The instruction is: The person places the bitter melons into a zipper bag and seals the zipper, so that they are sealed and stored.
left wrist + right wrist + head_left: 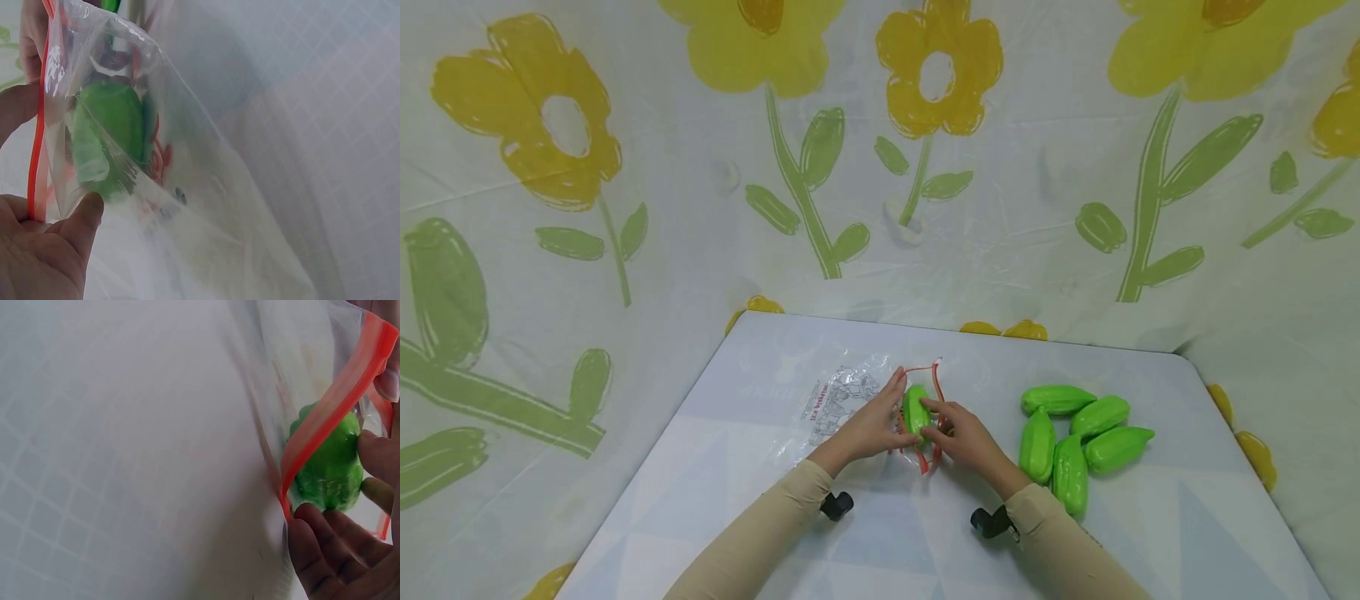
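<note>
A clear plastic zip bag [850, 396] with a red-orange zip strip and printed drawings lies on the table, its mouth spread toward the right. At that mouth, my right hand [966, 433] holds a bright green, ridged gourd [914, 408] between thumb and fingers. In the right wrist view the gourd [328, 465] is partly behind the red strip, with fingertips at its lower end. My left hand [868, 427] holds the bag's mouth, thumb and fingers spread apart. Through the clear film in the left wrist view, the gourd [109, 134] shows above the left thumb.
Several more green gourds [1105, 415] lie in a group to the right of my right hand. The white table [895, 542] has pale blue triangles. A flower-printed curtain [1000, 192] rises behind its far edge and along both sides.
</note>
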Motion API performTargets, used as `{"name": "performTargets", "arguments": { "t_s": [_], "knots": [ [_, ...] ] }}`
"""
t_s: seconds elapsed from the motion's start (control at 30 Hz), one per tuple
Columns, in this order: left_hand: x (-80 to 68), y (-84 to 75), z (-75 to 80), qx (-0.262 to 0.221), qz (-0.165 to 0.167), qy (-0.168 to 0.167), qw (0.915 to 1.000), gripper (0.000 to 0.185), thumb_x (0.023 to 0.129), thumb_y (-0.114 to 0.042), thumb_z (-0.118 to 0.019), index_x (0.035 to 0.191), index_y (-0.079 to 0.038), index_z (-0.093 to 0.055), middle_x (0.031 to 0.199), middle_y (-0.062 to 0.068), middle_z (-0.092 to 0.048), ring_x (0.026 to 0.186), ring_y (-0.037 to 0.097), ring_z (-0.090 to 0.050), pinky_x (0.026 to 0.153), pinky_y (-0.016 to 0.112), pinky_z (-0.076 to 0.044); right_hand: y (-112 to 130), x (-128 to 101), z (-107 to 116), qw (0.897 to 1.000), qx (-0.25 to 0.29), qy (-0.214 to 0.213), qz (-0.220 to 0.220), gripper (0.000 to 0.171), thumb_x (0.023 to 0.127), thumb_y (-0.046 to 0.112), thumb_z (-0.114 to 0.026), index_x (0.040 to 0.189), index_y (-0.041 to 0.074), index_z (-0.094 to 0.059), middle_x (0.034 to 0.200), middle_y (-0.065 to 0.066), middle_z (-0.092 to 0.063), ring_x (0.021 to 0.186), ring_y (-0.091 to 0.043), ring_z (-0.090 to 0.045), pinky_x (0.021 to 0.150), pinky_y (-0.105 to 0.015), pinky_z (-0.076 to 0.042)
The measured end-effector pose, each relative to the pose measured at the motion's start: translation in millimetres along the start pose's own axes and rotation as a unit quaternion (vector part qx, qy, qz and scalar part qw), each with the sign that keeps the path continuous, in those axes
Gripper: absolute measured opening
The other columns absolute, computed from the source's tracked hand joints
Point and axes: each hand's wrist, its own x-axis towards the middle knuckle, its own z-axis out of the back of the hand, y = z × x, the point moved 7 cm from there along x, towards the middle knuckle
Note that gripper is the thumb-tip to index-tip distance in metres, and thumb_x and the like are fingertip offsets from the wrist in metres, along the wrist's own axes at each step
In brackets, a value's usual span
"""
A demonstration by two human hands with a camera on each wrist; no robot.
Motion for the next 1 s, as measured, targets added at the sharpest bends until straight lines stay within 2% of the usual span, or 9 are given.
{"name": "performTargets", "arguments": {
  "t_s": [0.43, 0.6, 0.73, 0.87, 1.0],
  "knots": [
    [-0.3, 1.1, -1.8, -0.009, -0.005, -0.003, 0.9999, 0.107, 0.075, -0.050, -0.072, 0.150, -0.014, -0.006, 0.156, -0.002, 0.005, 0.141, 0.020, -0.014, 0.108, 0.040, -0.030, -1, -6, 6, 0.999, -0.008, -0.018, 0.026, 0.053, 0.084, 0.038, -0.066, 0.134, 0.033, -0.049, 0.111, 0.001, -0.057, 0.082, -0.007, -0.055, 0.068, -0.023, -0.050],
    [-0.5, 1.7, -2.0, -0.016, -0.005, -0.002, 0.9999, 0.106, 0.075, -0.049, -0.072, 0.150, -0.013, -0.006, 0.156, -0.004, 0.006, 0.141, 0.020, -0.013, 0.109, 0.040, -0.028, -3, -11, 13, 0.999, -0.001, -0.032, 0.028, 0.051, 0.085, 0.036, -0.066, 0.133, 0.032, -0.051, 0.113, 0.004, -0.057, 0.082, -0.007, -0.056, 0.069, -0.024, -0.051],
    [-0.5, 1.7, -1.6, -0.019, -0.006, -0.002, 0.9998, 0.106, 0.075, -0.047, -0.073, 0.150, -0.011, -0.007, 0.157, 0.001, 0.003, 0.141, 0.022, -0.013, 0.109, 0.041, -0.026, -6, -15, 20, 0.999, -0.001, -0.041, 0.026, 0.048, 0.086, 0.033, -0.066, 0.132, 0.030, -0.052, 0.114, 0.006, -0.057, 0.082, -0.006, -0.056, 0.067, -0.023, -0.050],
    [0.5, 1.2, -1.2, -0.023, -0.006, -0.002, 0.9997, 0.107, 0.075, -0.046, -0.074, 0.150, -0.011, -0.007, 0.157, 0.004, 0.001, 0.141, 0.021, -0.012, 0.110, 0.041, -0.026, -6, -21, 30, 0.997, -0.008, -0.059, 0.049, 0.046, 0.087, 0.028, -0.066, 0.131, 0.026, -0.054, 0.115, 0.001, -0.059, 0.081, -0.007, -0.056, 0.067, -0.023, -0.051],
    [-0.4, 1.8, -0.8, -0.030, 0.000, 0.000, 0.9995, 0.107, 0.074, -0.047, -0.074, 0.150, -0.013, -0.006, 0.157, 0.001, 0.002, 0.141, 0.019, -0.012, 0.110, 0.041, -0.026, -9, -28, 41, 0.996, -0.008, -0.069, 0.064, 0.046, 0.087, 0.025, -0.066, 0.131, 0.022, -0.054, 0.117, -0.003, -0.059, 0.081, -0.009, -0.057, 0.068, -0.024, -0.051]
  ]
}}
